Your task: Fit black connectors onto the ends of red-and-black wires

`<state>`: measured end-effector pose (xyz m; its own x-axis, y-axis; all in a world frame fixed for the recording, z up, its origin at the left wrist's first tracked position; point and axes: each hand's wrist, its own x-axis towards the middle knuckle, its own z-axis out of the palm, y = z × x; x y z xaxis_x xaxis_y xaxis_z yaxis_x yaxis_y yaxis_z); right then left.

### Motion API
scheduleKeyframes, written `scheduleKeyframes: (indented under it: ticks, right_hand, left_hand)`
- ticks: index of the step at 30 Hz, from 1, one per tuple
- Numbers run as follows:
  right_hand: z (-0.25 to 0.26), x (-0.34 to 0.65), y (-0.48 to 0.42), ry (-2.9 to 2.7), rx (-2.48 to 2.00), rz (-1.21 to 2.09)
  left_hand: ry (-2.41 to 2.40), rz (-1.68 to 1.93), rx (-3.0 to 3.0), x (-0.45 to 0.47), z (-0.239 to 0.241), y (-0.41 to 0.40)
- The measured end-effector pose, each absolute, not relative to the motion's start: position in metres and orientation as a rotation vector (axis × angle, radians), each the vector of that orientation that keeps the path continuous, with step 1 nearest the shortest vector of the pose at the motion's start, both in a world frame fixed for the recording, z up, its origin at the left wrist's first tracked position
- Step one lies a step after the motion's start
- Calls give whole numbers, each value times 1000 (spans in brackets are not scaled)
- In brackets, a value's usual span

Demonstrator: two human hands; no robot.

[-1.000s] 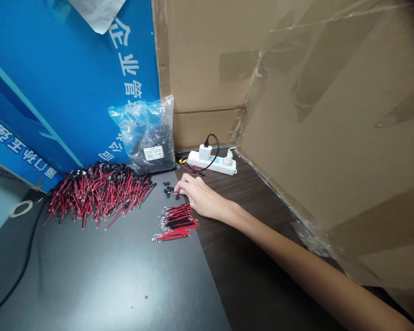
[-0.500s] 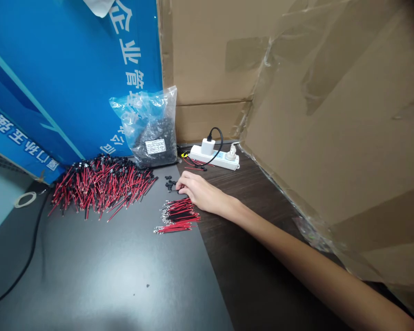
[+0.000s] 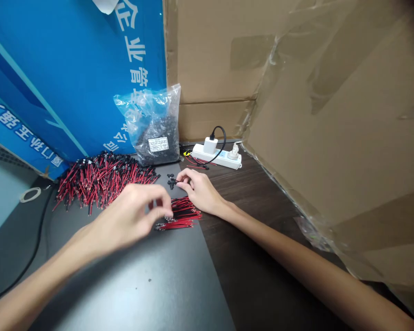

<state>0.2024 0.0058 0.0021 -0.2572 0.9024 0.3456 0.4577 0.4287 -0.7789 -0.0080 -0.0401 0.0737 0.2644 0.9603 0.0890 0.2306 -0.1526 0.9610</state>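
Note:
My right hand (image 3: 199,189) rests at the far side of the dark mat, its fingertips pinched on a small black connector (image 3: 173,182) among a few loose ones. My left hand (image 3: 133,218) has its thumb and fingers pinched together over the near end of a small bundle of red and black wires (image 3: 182,217); what it holds is hidden. A large heap of the same red and black wires (image 3: 101,180) lies to the left.
A clear bag of black parts (image 3: 155,131) leans on a blue board (image 3: 65,73). A white power strip (image 3: 216,156) with a charger sits at the back. Cardboard walls (image 3: 331,115) close the back and right. A black cable (image 3: 34,250) and a tape ring (image 3: 29,195) lie left.
My left hand has come into view from the lower left and reached the small wire bundle. My right hand stays by the black connectors, fingers now curled into a pinch.

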Motion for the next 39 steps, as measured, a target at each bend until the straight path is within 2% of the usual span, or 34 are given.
scheduleKeyframes:
  ticks: [1, 5, 9, 18, 28, 39]
  right_hand:
    - [0, 201, 5, -1826, -1157, 713]
    - [-7, 198, 5, -1683, -1150, 735]
    - [-11, 199, 6, -1645, -1130, 742]
    - [-9, 200, 4, -1636, -1060, 810]
    - [-10, 200, -1, -1765, -855, 694]
    - [-15, 200, 4, -1759, -756, 584]
  left_hand:
    - [1118, 879, 1644, -3, 70, -32]
    - [1103, 986, 1211, 11, 38, -8]
    - [1054, 1017, 1114, 11, 17, -7]
    - [1018, 1071, 1033, 13, 20, -8]
    - [954, 972, 1146, 11, 17, -6]
    - [1010, 1047, 1172, 11, 14, -8]
